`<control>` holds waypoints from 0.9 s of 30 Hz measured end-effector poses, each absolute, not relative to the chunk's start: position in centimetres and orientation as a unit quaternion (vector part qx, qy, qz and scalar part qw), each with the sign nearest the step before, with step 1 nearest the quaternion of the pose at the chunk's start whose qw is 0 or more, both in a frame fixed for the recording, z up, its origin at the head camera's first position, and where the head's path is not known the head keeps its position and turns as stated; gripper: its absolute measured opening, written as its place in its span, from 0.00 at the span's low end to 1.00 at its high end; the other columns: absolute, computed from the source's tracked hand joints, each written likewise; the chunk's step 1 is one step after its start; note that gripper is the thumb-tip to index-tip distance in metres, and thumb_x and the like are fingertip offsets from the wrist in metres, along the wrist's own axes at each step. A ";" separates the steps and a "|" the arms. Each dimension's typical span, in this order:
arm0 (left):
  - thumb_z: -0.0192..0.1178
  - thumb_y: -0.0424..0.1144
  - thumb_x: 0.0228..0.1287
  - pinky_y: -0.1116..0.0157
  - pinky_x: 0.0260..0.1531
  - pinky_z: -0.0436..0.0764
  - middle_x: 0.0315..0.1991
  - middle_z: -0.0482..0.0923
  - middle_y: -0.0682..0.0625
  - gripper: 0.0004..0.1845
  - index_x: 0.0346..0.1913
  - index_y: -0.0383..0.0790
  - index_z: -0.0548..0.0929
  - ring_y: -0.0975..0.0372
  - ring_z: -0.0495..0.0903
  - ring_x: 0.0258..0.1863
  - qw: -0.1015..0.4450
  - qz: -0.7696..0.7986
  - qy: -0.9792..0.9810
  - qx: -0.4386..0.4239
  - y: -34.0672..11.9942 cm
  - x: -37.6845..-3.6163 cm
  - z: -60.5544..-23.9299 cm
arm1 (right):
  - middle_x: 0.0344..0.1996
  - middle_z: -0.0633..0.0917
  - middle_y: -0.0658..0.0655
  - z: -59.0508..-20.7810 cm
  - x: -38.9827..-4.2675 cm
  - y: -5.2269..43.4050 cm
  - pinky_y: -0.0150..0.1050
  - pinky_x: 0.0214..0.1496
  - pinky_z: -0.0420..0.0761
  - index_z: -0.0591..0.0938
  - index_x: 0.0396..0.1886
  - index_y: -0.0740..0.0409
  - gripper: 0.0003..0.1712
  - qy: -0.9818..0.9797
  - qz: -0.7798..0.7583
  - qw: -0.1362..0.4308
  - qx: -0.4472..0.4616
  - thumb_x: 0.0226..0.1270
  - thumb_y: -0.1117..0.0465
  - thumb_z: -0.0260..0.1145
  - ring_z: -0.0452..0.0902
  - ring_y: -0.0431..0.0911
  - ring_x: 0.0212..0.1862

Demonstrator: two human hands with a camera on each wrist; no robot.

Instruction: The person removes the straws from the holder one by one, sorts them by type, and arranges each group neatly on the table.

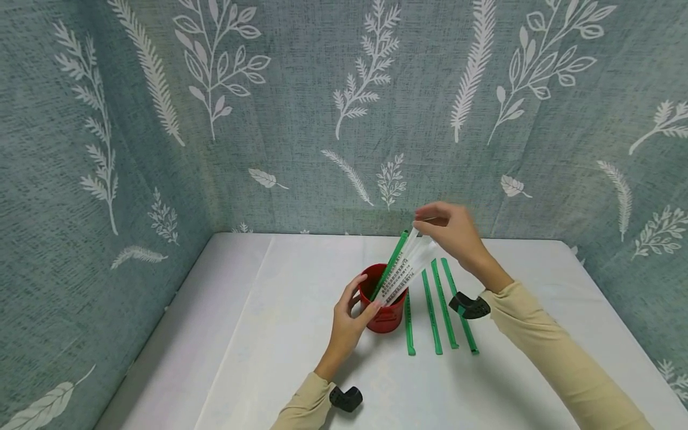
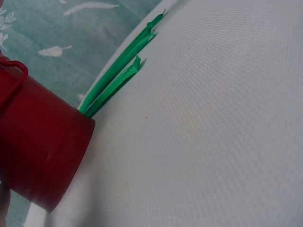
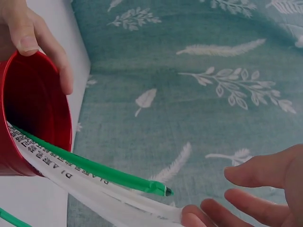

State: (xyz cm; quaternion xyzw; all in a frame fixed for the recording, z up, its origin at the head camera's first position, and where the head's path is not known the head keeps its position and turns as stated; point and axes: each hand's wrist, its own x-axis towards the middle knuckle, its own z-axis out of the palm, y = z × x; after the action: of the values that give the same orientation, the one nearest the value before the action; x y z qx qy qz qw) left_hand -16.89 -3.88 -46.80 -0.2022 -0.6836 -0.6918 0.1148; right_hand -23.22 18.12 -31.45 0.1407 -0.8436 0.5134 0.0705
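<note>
On the white bench (image 1: 269,358), the left hand (image 1: 352,316) wraps its fingers round the near side of the red cup (image 1: 388,319), thumb at the rim, steadying it. The cup stands upright near the bench's middle and looks light and rigid, so a grip round the wall should hold it without tipping. Leaning out of the cup toward the upper right are a green straw (image 1: 391,263) and several white wrapped straws (image 1: 408,269) with black print. The right hand (image 1: 451,230) pinches the top ends of the white ones between fingertips and thumb, with the green one just beside them. They seem thin, light and easily bent, and the wrappers are likely slippery, so a hold near the ends, kept gentle, suits them best. Just right of the cup four more green straws (image 1: 441,307) lie flat on the bench, roughly parallel, close together but apart.
</note>
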 end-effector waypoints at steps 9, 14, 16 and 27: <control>0.60 0.28 0.61 0.42 0.59 0.65 0.65 0.65 0.35 0.30 0.66 0.29 0.65 0.43 0.63 0.63 0.114 -0.695 -0.680 -0.204 -3.9 -16.8 -46.7 | 0.49 0.82 0.63 -31.9 -23.3 16.9 0.51 0.48 0.78 0.79 0.53 0.63 0.19 -0.861 0.479 0.071 0.154 0.64 0.61 0.66 0.79 0.54 0.49; 0.60 0.28 0.61 0.41 0.59 0.64 0.65 0.64 0.34 0.30 0.66 0.28 0.64 0.42 0.62 0.63 0.112 -0.699 -0.675 -0.207 -3.9 -16.9 -46.7 | 0.48 0.82 0.63 -32.1 -23.3 15.8 0.52 0.46 0.79 0.79 0.52 0.64 0.19 -0.877 0.438 0.099 0.171 0.63 0.61 0.66 0.79 0.55 0.49; 0.60 0.28 0.61 0.41 0.59 0.64 0.65 0.64 0.34 0.31 0.66 0.28 0.64 0.42 0.62 0.64 0.113 -0.699 -0.675 -0.207 -3.9 -16.9 -46.7 | 0.47 0.82 0.63 -32.2 -23.3 15.5 0.52 0.45 0.79 0.80 0.52 0.63 0.19 -0.881 0.427 0.105 0.174 0.62 0.61 0.66 0.79 0.55 0.49; 0.60 0.29 0.62 0.43 0.59 0.65 0.65 0.65 0.38 0.30 0.67 0.31 0.65 0.45 0.63 0.64 0.118 -0.690 -0.683 -0.208 -3.9 -16.9 -46.9 | 0.47 0.82 0.64 -33.1 -23.0 14.8 0.50 0.46 0.80 0.80 0.51 0.65 0.18 -0.885 0.415 0.088 0.193 0.62 0.63 0.67 0.79 0.55 0.46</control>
State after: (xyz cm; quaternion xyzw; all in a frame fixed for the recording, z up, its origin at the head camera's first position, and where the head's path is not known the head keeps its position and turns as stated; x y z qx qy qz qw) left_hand -16.90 -3.92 -46.88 -0.2082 -0.6829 -0.6901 0.1184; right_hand -22.97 14.77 -33.14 0.1934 -0.8846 0.4151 0.0877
